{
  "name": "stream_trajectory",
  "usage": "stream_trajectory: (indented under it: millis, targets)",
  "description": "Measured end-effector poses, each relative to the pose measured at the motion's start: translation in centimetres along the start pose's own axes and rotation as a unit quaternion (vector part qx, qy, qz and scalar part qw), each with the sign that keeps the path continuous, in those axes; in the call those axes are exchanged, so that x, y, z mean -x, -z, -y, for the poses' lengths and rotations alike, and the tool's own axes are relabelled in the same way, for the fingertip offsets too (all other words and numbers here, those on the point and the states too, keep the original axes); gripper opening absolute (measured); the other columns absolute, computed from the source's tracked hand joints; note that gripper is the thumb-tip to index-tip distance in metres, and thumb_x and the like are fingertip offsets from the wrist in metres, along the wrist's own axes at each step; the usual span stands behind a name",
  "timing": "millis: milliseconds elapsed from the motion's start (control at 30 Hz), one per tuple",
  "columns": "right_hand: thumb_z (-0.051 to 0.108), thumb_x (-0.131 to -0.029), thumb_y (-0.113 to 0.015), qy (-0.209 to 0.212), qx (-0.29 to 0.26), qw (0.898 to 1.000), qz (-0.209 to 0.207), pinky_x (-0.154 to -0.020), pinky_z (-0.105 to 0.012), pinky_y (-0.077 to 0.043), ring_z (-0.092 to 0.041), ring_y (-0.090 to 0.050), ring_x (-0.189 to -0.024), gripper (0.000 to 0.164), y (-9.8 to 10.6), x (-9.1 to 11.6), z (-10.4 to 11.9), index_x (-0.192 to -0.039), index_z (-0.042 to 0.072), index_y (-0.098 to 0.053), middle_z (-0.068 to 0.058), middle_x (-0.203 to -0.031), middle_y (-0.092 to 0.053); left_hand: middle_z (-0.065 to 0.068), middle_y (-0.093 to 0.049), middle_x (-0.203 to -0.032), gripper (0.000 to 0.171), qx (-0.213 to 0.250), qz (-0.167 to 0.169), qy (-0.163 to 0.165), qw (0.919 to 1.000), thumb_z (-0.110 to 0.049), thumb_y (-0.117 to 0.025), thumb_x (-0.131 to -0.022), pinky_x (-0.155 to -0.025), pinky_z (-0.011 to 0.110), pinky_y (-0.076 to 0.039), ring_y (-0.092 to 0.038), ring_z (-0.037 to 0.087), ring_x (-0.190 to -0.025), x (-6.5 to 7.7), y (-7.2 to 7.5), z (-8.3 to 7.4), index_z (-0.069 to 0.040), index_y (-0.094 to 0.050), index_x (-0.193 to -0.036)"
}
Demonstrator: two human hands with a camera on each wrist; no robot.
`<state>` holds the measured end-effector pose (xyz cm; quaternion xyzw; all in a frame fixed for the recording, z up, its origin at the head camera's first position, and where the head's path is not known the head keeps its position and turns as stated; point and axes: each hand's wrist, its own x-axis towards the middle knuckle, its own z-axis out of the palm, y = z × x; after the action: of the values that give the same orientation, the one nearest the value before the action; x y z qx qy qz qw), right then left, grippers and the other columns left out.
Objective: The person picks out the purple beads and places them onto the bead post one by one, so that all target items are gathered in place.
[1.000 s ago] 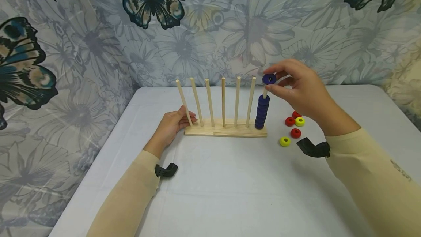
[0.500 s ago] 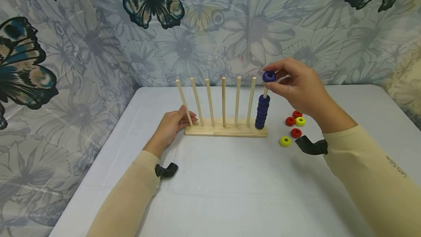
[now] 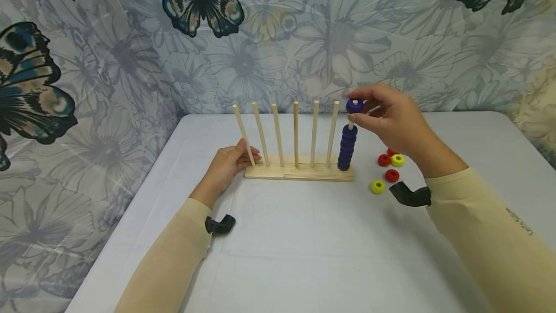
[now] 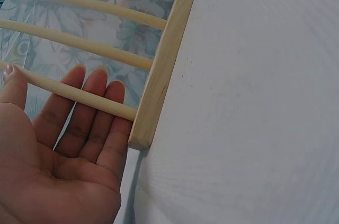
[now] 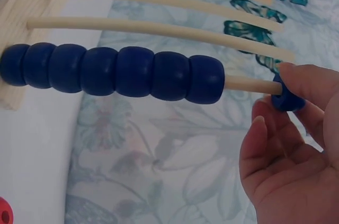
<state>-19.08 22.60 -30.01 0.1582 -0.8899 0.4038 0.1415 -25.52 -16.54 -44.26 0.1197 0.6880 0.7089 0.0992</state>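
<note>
In the head view, a wooden peg rack (image 3: 299, 173) with a row of upright pegs stands on the table. My left hand (image 3: 227, 163) is at its left end, thumb and fingers on either side of the leftmost peg (image 4: 79, 95). The fingers lie behind that peg in the left wrist view. My right hand (image 3: 391, 117) pinches a dark blue bead (image 3: 354, 106) at the top of the rightmost peg, whose tip shows in the bead's hole. Below it, several blue beads (image 5: 135, 71) are stacked on the same peg, with a bare stretch of wood (image 5: 251, 84) between.
Several loose red beads (image 3: 392, 175) and yellow beads (image 3: 377, 187) lie on the white tabletop (image 3: 295, 255) right of the rack, partly under my right forearm. The other pegs (image 3: 296, 134) are bare. A butterfly-print cloth (image 3: 278, 52) hangs behind the table.
My right hand has tilted the blue bead level and lowered it slightly, so the peg's tip now shows through its hole. My left hand has stayed at the leftmost peg.
</note>
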Motion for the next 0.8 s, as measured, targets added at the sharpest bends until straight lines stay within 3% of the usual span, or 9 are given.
stream_trajectory:
  millis: [267,567,800]
  targets:
    - [0.014,-0.103,-0.081,-0.03,0.0,0.999,0.017,-0.088,-0.019,-0.05,-0.03,-0.065,-0.111,0.037,-0.3,0.3,-0.8,-0.138,0.009,-0.07,-0.012,-0.121,-0.07,0.022,-0.076,-0.114,0.074,0.004,0.003,0.002,1.0,-0.055,-0.058,-0.111,-0.105,0.039,-0.057,-0.074,0.029,-0.111,-0.1,0.0,-0.1,0.017,-0.072,-0.122]
    - [0.014,-0.103,-0.081,-0.013,-0.006,1.0,0.02,-0.088,-0.019,-0.051,-0.027,-0.064,-0.109,0.029,-0.3,0.8,-1.5,-0.129,0.004,-0.072,-0.011,-0.122,-0.071,0.022,-0.076,-0.113,0.072,0.0,0.002,-0.001,1.0,-0.053,-0.057,-0.112,-0.105,0.04,-0.057,-0.073,0.029,-0.112,-0.1,-0.1,0.0,0.016,-0.073,-0.121]
    - [0.016,-0.104,-0.079,-0.02,-0.004,1.0,0.017,-0.086,-0.015,-0.049,-0.024,-0.063,-0.107,0.03,-0.3,1.1,-2.2,-0.131,0.005,-0.072,-0.011,-0.124,-0.07,0.024,-0.076,-0.114,0.073,-0.004,0.0,-0.001,1.0,-0.055,-0.057,-0.111,-0.105,0.039,-0.057,-0.073,0.03,-0.113,0.0,-0.1,0.0,0.017,-0.072,-0.121]
